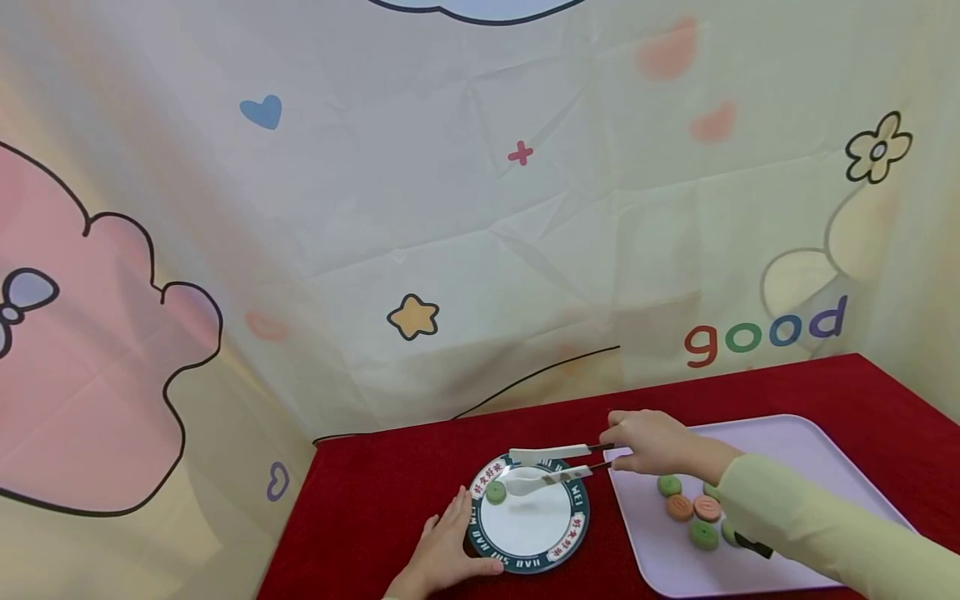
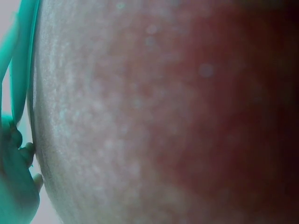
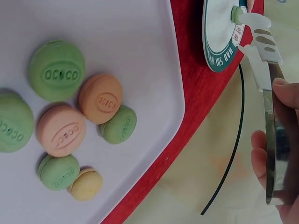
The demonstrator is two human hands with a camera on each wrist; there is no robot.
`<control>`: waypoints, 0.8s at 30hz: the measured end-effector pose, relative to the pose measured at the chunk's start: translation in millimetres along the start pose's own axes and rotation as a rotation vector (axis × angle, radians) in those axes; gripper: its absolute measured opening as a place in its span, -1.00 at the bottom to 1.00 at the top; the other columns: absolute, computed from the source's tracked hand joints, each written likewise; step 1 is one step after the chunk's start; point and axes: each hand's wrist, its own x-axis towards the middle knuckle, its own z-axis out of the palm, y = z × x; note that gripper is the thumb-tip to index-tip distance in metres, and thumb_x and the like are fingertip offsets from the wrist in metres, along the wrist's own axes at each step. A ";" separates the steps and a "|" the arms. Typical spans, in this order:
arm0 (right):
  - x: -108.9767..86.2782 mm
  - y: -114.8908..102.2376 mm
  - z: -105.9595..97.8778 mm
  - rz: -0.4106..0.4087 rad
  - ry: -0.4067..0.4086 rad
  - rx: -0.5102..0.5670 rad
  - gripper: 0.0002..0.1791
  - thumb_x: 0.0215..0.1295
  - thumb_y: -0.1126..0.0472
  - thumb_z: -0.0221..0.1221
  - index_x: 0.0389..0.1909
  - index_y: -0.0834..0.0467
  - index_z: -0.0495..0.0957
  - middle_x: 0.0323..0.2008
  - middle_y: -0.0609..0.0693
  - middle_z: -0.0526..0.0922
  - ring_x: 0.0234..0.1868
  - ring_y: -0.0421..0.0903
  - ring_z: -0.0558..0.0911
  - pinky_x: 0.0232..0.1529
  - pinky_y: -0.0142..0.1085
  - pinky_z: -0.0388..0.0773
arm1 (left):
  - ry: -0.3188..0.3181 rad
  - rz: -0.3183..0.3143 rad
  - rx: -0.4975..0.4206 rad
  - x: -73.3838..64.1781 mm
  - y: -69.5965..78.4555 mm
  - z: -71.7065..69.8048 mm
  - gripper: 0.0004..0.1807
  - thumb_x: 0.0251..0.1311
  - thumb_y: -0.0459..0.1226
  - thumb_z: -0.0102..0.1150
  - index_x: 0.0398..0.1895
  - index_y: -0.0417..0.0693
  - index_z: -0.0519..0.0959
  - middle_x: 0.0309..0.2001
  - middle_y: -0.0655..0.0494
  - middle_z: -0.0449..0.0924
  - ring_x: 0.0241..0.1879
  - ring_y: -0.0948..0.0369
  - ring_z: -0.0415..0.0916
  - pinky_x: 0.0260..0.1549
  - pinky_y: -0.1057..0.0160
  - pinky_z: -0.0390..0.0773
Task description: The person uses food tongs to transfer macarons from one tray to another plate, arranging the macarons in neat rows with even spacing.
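My right hand [image 1: 656,443] holds a pair of tongs [image 1: 551,453] with white ends and metal handles above the round plate [image 1: 525,529]. The two tong arms are spread apart, and the tip of the nearer arm is beside a green macaron [image 1: 496,492] on the plate's left side. In the right wrist view, fingers and thumb lie on either side of the tongs' metal handle [image 3: 282,154]. My left hand [image 1: 442,548] rests against the plate's left rim, fingers extended and thumb by the front edge. The left wrist view is mostly a reddish blur.
A pale lilac tray [image 1: 780,429] stands to the right of the plate, partly under the right forearm. It bears several macarons, among them a pink one [image 3: 61,130], an orange one [image 3: 100,95] and a yellow one [image 3: 87,184]. Red cloth [image 1: 360,500] covers the table; a printed curtain hangs behind.
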 end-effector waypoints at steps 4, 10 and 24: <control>-5.1 3.9 -1.6 -0.002 0.012 0.001 -0.73 -0.10 0.12 0.30 -0.31 0.10 0.63 -0.52 -0.15 0.46 -0.53 -0.30 0.40 -0.58 -0.48 0.31 | 0.005 0.001 -0.001 0.1 0.2 0.1 0.28 -0.41 0.43 0.09 0.35 -0.14 -0.04 0.38 -0.05 -0.09 0.34 -0.01 -0.08 0.13 -0.28 0.00; -14.1 8.5 -5.8 0.025 0.003 0.014 -0.71 -0.10 0.13 0.30 -0.28 0.11 0.63 -0.51 -0.17 0.44 -0.52 -0.32 0.37 -0.57 -0.50 0.30 | 0.010 0.002 0.009 1.1 -1.2 0.8 0.27 -0.41 0.44 0.07 0.35 -0.11 -0.02 0.38 -0.03 -0.08 0.34 0.00 -0.07 0.13 -0.29 0.01; -32.3 19.1 -17.6 0.054 -0.010 0.028 -0.67 -0.10 0.11 0.30 -0.25 0.13 0.63 -0.49 -0.13 0.47 -0.53 -0.35 0.35 -0.56 -0.50 0.32 | -0.005 -0.003 -0.010 0.9 -0.8 0.3 0.26 -0.39 0.43 0.08 0.35 -0.11 -0.03 0.38 -0.03 -0.10 0.34 0.02 -0.07 0.12 -0.30 -0.02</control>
